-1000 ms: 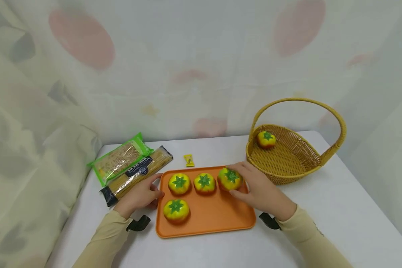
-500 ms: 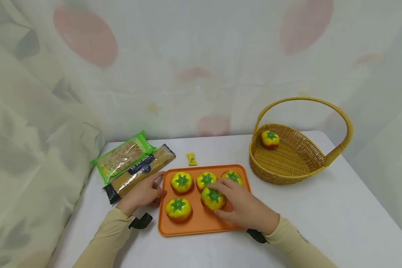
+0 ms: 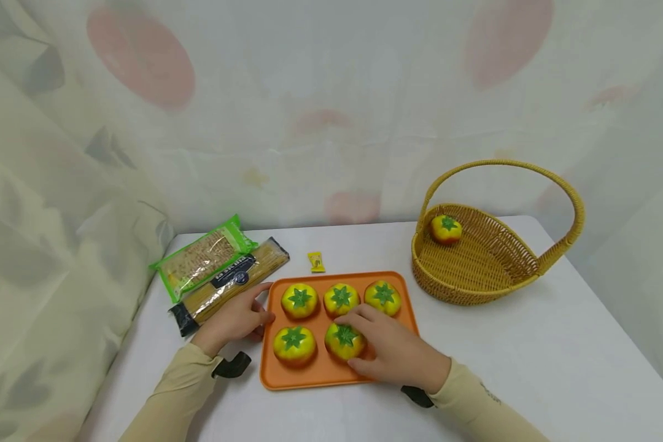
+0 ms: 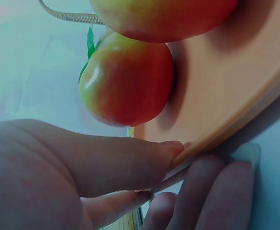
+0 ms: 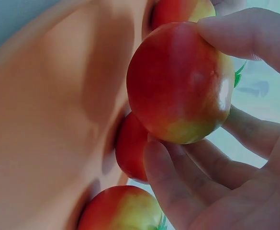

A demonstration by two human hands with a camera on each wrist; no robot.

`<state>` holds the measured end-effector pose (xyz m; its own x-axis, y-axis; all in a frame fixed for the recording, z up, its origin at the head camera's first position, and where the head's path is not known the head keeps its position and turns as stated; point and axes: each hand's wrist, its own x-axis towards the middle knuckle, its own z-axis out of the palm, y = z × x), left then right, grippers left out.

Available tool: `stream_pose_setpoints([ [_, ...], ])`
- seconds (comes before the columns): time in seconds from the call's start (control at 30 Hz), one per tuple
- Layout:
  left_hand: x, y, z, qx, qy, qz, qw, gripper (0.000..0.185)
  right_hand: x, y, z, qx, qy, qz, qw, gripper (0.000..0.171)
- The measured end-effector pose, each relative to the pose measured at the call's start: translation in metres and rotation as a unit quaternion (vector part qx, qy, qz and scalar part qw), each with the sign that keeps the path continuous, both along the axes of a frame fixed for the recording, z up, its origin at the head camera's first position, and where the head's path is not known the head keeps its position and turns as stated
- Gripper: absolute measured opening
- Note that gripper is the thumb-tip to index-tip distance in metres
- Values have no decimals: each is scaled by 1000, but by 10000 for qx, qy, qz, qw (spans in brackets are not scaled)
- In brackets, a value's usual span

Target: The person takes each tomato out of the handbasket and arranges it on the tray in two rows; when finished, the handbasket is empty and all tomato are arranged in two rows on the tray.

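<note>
My right hand (image 3: 389,350) grips a yellow-and-red tomato (image 3: 344,342) with a green star-shaped leaf top, low over the front middle of the orange tray (image 3: 331,383). In the right wrist view, the thumb and fingertips sit on opposite sides of this tomato (image 5: 178,86). Three more tomatoes form the tray's back row, the left one (image 3: 299,299), the middle one (image 3: 341,297) and the right one (image 3: 383,296). Another tomato (image 3: 294,345) is at the front left. At the tray's left edge my left hand (image 3: 234,319) pinches the rim, thumb above and fingers below, as the left wrist view shows.
A wicker basket (image 3: 475,294) with a tall handle stands at the back right, one tomato (image 3: 445,229) inside. Left of the tray lie a green-edged food pack (image 3: 204,258) and a pack of noodles (image 3: 237,279). A small yellow wrapped sweet (image 3: 316,262) lies behind the tray.
My right hand has carried its tomato from the tray's back right corner leftward and nearer, to the front middle, uncovering the back right tomato. My left hand has stayed at the rim.
</note>
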<state>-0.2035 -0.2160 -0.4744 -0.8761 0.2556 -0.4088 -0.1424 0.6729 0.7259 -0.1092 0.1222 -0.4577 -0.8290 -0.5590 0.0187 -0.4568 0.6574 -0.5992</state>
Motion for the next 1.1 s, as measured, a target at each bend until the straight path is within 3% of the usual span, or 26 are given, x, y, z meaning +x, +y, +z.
stream_pose_setpoints([
  [1.1,0,-1,-2,27,22,-49,10000,75,1,-2,-2,172,-116,80,9998,57],
])
